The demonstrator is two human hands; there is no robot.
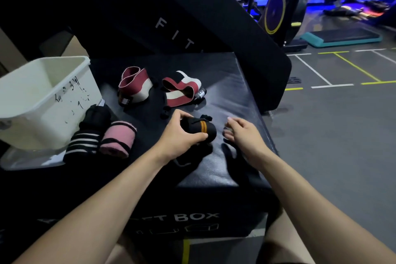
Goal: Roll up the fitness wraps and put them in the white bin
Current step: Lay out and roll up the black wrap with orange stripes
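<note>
My left hand [179, 133] grips a rolled black wrap with an orange stripe [202, 127] on top of the black soft box [231, 100]. To the right of that roll my right hand [242, 133] hovers with relaxed fingers and holds nothing. The white bin [46, 100] stands at the left of the box. A black-and-white striped roll [85, 141] and a pink roll [119, 138] lie beside the bin. Two loose maroon-and-white wraps [134, 83] [182, 90] sit further back.
A big black padded mat marked "FIT" [192, 17] leans behind the box. A dark strap [182, 162] lies under my left wrist. Grey gym floor with painted lines [334, 113] lies to the right, with an exercise bike [278, 10] and a step platform [342, 37] beyond.
</note>
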